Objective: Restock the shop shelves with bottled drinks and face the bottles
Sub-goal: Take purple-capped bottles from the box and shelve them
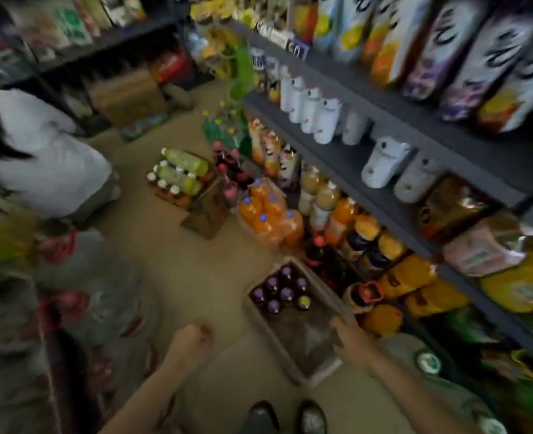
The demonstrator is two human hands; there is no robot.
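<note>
An open cardboard box [290, 349] stands on the floor in front of me, with several dark purple-capped bottles [282, 291] filling its far end; its near end holds none. My right hand [351, 339] is at the box's right rim, and blur hides how its fingers lie. Left of the box, my left hand [191, 338] hovers over the floor with its fingers curled into a fist and nothing visible in it. The shelves [384, 180] on the right hold juice cartons, white bottles and orange drinks.
A shrink-wrapped pack of orange bottles [268, 214] and a box of green bottles [180, 173] sit on the floor further ahead. A person in a white top [49, 164] crouches at the left. Plastic-wrapped packs [80, 308] crowd the near left. My shoes [287, 418] are below.
</note>
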